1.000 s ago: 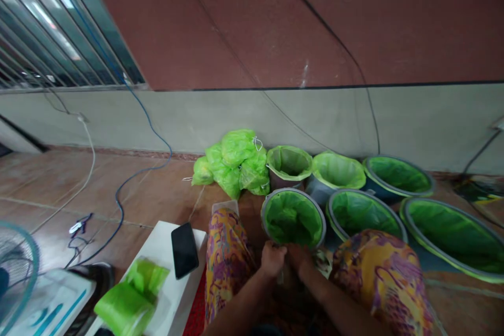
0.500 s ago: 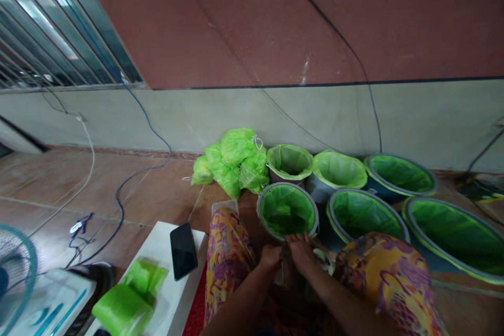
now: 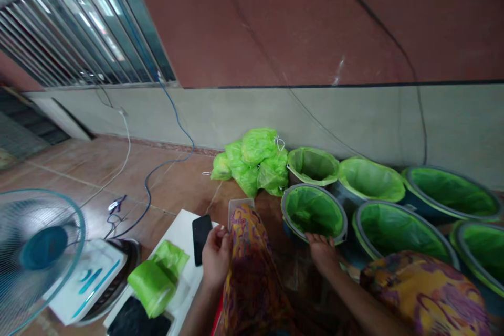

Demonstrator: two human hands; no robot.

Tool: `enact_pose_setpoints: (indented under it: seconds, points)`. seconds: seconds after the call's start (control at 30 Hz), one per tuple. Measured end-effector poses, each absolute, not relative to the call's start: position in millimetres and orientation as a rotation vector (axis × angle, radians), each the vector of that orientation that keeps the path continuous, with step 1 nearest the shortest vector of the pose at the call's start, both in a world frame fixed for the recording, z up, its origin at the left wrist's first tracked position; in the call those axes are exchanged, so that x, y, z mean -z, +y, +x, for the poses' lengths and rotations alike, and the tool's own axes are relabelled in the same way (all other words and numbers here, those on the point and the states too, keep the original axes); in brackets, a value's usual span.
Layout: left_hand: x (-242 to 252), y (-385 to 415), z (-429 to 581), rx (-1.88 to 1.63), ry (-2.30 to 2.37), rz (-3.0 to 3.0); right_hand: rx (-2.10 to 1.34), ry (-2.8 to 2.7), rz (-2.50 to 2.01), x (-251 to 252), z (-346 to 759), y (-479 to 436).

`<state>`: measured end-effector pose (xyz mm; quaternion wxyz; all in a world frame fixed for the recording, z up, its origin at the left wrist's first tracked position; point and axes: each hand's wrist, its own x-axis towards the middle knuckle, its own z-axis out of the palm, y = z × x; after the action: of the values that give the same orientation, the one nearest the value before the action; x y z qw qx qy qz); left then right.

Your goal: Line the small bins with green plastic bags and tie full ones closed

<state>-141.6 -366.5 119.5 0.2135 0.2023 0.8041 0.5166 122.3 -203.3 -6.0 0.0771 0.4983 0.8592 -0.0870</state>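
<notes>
My left hand (image 3: 217,253) is raised over my knee, beside a black phone (image 3: 201,239) on a white box (image 3: 181,228). Its fingers are curled together, and whatever they may hold is too small to make out. My right hand (image 3: 322,252) rests at the near rim of a round bucket (image 3: 314,212) lined with a green bag, fingers spread over the edge. On the white box also lies a roll of green bags (image 3: 153,286). Knotted green bags (image 3: 252,160) are piled against the wall.
More green-lined buckets (image 3: 372,179) stand in rows at the right. A fan (image 3: 43,249) and a white appliance (image 3: 88,278) are at the lower left. A blue cable (image 3: 147,189) runs over the floor. A clear container (image 3: 236,205) sits before my knee.
My left hand has moved away from the bucket, left toward the phone. My right hand stays by the rim. The view has turned left, bringing more of the fan into sight.
</notes>
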Motion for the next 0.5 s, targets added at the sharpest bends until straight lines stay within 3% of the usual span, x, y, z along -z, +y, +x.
enact_pose_setpoints:
  seconds: [0.23,0.5]
  points:
    - [-86,-402,-187,-0.622,2.924,0.557,0.281,2.527,1.451,-6,115,-201]
    - [-67,-399,-176,-0.401,2.974,0.358,0.227,2.548,1.481,3,114,-203]
